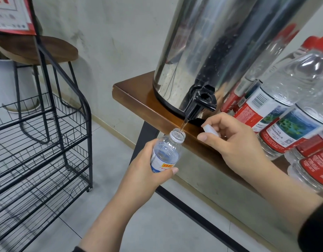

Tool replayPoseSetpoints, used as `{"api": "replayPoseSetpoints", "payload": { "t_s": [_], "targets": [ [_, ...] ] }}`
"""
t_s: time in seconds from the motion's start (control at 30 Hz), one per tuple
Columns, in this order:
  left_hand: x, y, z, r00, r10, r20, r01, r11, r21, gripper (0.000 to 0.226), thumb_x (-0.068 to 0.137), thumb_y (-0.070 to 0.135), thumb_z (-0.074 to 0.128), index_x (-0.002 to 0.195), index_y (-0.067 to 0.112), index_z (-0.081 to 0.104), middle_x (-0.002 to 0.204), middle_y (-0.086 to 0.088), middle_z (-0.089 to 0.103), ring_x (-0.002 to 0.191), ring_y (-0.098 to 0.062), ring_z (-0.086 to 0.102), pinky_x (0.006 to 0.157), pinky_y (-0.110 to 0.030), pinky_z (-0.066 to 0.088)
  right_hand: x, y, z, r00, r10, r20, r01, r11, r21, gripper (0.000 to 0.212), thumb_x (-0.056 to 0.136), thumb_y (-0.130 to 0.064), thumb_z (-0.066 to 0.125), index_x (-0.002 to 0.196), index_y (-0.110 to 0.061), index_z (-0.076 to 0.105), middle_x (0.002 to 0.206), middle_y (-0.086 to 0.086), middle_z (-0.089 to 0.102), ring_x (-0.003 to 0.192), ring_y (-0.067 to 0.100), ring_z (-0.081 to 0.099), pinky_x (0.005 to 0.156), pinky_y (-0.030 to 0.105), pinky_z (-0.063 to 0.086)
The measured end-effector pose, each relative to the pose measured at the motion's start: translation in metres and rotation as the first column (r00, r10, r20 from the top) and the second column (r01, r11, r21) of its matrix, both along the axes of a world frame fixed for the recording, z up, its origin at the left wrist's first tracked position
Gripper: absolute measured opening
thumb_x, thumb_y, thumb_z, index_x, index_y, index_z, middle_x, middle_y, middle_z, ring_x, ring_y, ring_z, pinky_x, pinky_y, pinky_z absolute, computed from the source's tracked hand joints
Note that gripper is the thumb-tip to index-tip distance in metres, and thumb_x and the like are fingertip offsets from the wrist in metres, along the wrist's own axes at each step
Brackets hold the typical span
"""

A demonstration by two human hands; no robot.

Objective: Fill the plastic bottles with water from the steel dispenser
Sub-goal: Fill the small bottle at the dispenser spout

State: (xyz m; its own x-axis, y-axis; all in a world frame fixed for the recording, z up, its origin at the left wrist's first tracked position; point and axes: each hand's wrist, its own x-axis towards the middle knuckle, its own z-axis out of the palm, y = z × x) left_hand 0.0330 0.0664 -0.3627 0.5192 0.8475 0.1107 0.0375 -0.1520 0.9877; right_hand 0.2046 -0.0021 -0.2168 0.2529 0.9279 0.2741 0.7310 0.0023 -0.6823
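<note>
Left hand (148, 165) grips a small clear bottle (166, 151) around its lower body, thumb across the blue-and-white label, fingers wrapped behind. Bottle uncapped, tilted slightly toward the tap, its mouth directly under the black tap (198, 102) of the steel dispenser (220, 42). Thin stream of water (183, 125) runs from the spout into the bottle's neck. Bottle held in the air just off the front edge of the wooden table (138, 99), not resting on anything. Water level inside hard to read; body looks mostly clear. Right hand (235, 142) hovers just right of the bottle's mouth, below the tap, fingers curled and pinching a white cap (210, 130) between thumb and fingers. It does not touch the tap. Dispenser stands on the table's left end, droplets on its polished side, base ringed in black. To its right on the table, several larger bottles (277, 113) with red labels and red caps, packed close together, some reflected in the steel. Far left: black wire rack (48, 133) on the tiled floor, a round-topped wooden stool (42, 50) behind it, a white pot (4, 82) against the wall, a red-bordered sign (13, 15) at top corner. Dark sleeve (315, 228) shows at the right forearm.
</note>
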Motion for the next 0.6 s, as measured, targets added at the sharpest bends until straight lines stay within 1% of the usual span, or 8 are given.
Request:
{"api": "replayPoseSetpoints", "payload": {
  "t_s": [0.07,0.17,0.27,0.3,0.43,0.53,0.6],
  "targets": [
    [0.000,0.000,0.000,1.000,0.002,0.004,-0.002,1.000,-0.001,0.069,0.081,0.036,0.086,0.135,0.049,0.046,0.120,0.026,0.064,0.113,0.002,0.063,0.090,-0.018,0.056,-0.001,0.000,0.000,1.000,0.000,-0.010,0.000,1.000,0.000,0.037,0.067,-0.055,0.068,0.091,-0.027,0.068,0.079,0.001,0.060,0.066,0.007,0.049,0.062,0.012,0.040],
    [0.000,0.000,0.000,1.000,0.002,0.000,-0.002,1.000,0.001,0.068,0.081,0.036,0.086,0.134,0.050,0.046,0.118,0.028,0.064,0.112,0.004,0.063,0.088,-0.015,0.055,0.003,0.002,0.000,0.999,0.001,-0.034,-0.001,1.000,0.005,0.033,0.073,-0.051,0.067,0.097,-0.028,0.066,0.080,0.002,0.058,0.069,0.014,0.047,0.064,0.014,0.038],
    [0.000,0.001,0.000,1.000,0.003,-0.006,-0.003,1.000,0.001,0.069,0.080,0.037,0.086,0.134,0.050,0.045,0.119,0.027,0.064,0.113,0.004,0.062,0.086,-0.013,0.054,0.009,0.005,0.000,0.997,0.030,-0.065,-0.030,1.000,-0.001,0.015,0.085,-0.038,0.071,0.099,-0.036,0.065,0.078,-0.009,0.055,0.067,0.012,0.044,0.061,0.017,0.039],
    [0.001,0.001,0.000,1.000,0.004,-0.004,-0.004,1.000,0.001,0.069,0.080,0.037,0.086,0.134,0.049,0.045,0.119,0.026,0.064,0.113,0.003,0.062,0.086,-0.013,0.054,0.010,0.005,-0.001,0.996,0.040,-0.083,-0.040,0.999,-0.001,0.015,0.086,-0.035,0.071,0.099,-0.037,0.065,0.079,-0.010,0.055,0.067,0.013,0.044,0.060,0.018,0.039],
    [0.001,0.001,-0.001,1.000,-0.002,-0.001,0.002,1.000,-0.007,0.070,0.080,0.036,0.086,0.135,0.048,0.045,0.121,0.025,0.064,0.115,0.001,0.062,0.088,-0.015,0.055,0.009,0.005,-0.004,0.993,0.033,-0.114,-0.030,0.999,0.025,0.024,0.076,-0.043,0.072,0.098,-0.038,0.067,0.082,-0.011,0.057,0.068,0.017,0.042,0.063,0.022,0.037],
    [0.001,0.001,-0.002,1.000,0.002,-0.003,-0.002,1.000,-0.003,0.069,0.081,0.036,0.086,0.134,0.051,0.044,0.119,0.029,0.063,0.114,0.004,0.062,0.088,-0.016,0.055,0.007,0.005,-0.005,0.995,0.023,-0.101,-0.021,1.000,0.019,0.027,0.073,-0.045,0.073,0.098,-0.035,0.067,0.082,-0.007,0.057,0.067,0.015,0.042,0.062,0.020,0.037],
    [0.001,0.001,-0.002,1.000,0.004,-0.007,-0.004,1.000,-0.003,0.070,0.080,0.036,0.086,0.134,0.052,0.044,0.120,0.029,0.063,0.114,0.005,0.061,0.088,-0.014,0.055,0.008,0.005,-0.006,0.994,0.018,-0.104,-0.017,1.000,0.008,0.029,0.073,-0.046,0.074,0.098,-0.034,0.068,0.081,-0.011,0.056,0.066,0.012,0.043,0.061,0.019,0.038]
  ]
}}
